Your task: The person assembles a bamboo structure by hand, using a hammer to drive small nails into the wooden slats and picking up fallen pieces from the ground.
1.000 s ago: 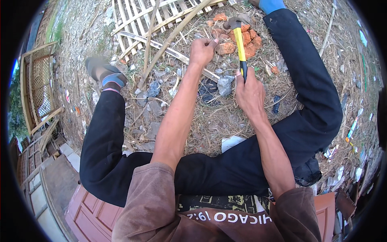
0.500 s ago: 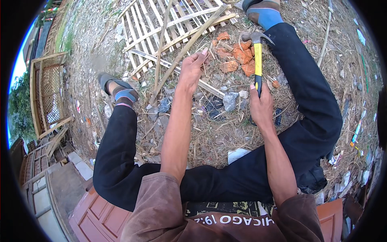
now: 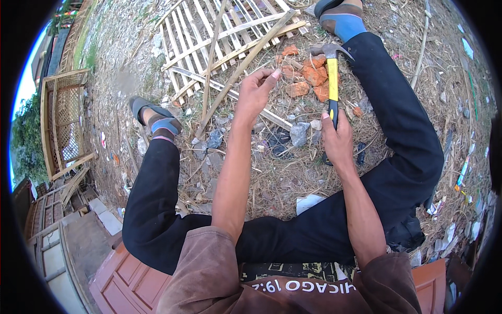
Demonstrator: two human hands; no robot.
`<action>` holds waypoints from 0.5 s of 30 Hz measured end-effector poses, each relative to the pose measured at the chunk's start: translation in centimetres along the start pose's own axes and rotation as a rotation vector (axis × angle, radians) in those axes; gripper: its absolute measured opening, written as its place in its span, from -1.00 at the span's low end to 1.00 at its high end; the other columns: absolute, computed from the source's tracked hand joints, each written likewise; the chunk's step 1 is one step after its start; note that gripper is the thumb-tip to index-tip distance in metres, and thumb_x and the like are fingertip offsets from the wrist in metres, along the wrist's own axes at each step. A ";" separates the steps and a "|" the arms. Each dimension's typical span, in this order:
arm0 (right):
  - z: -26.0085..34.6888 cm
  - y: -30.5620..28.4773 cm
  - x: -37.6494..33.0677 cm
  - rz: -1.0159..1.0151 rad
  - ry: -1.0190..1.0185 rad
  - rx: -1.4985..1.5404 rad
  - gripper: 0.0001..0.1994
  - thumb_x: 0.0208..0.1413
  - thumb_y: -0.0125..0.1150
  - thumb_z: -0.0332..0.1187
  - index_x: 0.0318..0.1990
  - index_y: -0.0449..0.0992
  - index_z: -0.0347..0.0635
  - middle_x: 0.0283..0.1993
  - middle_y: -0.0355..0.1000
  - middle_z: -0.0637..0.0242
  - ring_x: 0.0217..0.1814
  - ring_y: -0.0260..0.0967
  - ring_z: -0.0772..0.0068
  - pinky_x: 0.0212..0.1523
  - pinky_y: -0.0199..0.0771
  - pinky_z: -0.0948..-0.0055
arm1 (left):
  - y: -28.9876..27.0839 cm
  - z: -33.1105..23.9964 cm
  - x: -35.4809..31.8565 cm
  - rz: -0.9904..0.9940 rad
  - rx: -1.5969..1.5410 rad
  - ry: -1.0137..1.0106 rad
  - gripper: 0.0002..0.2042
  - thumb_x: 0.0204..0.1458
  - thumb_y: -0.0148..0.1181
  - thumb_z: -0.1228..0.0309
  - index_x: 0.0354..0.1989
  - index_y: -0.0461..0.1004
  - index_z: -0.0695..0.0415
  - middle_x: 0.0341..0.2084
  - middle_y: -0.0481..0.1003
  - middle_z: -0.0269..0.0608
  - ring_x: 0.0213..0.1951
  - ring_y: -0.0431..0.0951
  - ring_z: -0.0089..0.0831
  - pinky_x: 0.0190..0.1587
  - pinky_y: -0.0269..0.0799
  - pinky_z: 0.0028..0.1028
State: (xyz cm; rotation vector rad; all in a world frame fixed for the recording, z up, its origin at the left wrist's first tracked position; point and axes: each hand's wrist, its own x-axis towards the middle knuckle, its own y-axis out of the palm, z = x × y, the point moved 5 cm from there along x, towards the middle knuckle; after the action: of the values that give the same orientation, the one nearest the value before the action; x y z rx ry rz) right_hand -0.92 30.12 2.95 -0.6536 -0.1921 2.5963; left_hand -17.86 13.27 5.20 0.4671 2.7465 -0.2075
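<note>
My right hand (image 3: pixel 338 137) is wrapped round the black grip of a claw hammer (image 3: pixel 333 78) with a yellow shaft. The hammer's steel head lies over a heap of broken orange bricks (image 3: pixel 314 75). Left of that heap, my left hand (image 3: pixel 254 97) is raised with thumb and fingers pinched together; whatever they hold, if anything, is too small to make out. Beyond it lies a panel of pale wooden slats (image 3: pixel 209 44), crossed by a longer weathered stick (image 3: pixel 246 64).
My legs in dark trousers (image 3: pixel 413 131) spread to either side. Grey stones (image 3: pixel 298 134) and a white scrap (image 3: pixel 309 203) lie on the dry grass between them. A framed lattice panel (image 3: pixel 67 123) stands far left; reddish panelled boards (image 3: pixel 133 280) are behind me.
My left hand has shifted slightly right and nearer to me, its fingers turning toward the bricks. The hammer has tilted only a little; my right hand keeps hold of it.
</note>
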 end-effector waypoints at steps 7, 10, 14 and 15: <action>-0.6 -0.4 -0.4 0.004 0.051 0.003 -0.75 0.32 0.11 -0.22 -0.26 0.36 -0.25 -0.55 0.36 0.20 -0.54 0.36 0.27 -0.43 0.30 0.17 | 3.3 2.3 -2.7 -0.075 1.007 0.447 -0.85 0.14 0.25 0.35 -0.24 0.65 0.15 -0.30 0.61 -0.09 -0.25 0.61 -0.06 -0.19 0.51 -0.17; -0.9 -0.7 -1.0 0.021 0.075 0.007 -0.75 0.32 0.10 -0.22 -0.25 0.36 -0.25 -0.56 0.37 0.20 -0.54 0.36 0.26 -0.44 0.30 0.17 | 3.3 2.7 -3.0 -0.122 1.041 0.503 -0.85 0.14 0.25 0.35 -0.24 0.66 0.12 -0.35 0.61 -0.12 -0.29 0.62 -0.09 -0.23 0.53 -0.20; -0.7 -0.8 -1.4 0.040 0.076 -0.012 -0.75 0.32 0.10 -0.22 -0.25 0.36 -0.26 -0.57 0.37 0.21 -0.55 0.37 0.27 -0.44 0.31 0.18 | 3.3 2.5 -2.7 -0.122 1.053 0.597 -0.86 0.13 0.26 0.35 -0.25 0.66 0.11 -0.40 0.61 -0.14 -0.31 0.62 -0.11 -0.27 0.54 -0.22; -0.6 -0.8 -1.4 0.037 0.079 -0.014 -0.75 0.33 0.09 -0.22 -0.25 0.36 -0.26 -0.57 0.37 0.21 -0.55 0.37 0.28 -0.44 0.32 0.19 | 3.5 2.5 -2.6 -0.114 1.047 0.602 -0.86 0.12 0.27 0.35 -0.25 0.67 0.11 -0.40 0.62 -0.15 -0.32 0.62 -0.13 -0.27 0.54 -0.22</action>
State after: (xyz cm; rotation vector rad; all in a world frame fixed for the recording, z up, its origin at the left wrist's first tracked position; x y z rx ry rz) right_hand 0.81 30.24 3.16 -0.7698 -0.1751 2.6013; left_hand -13.55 15.25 3.55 0.6932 2.9964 -1.8293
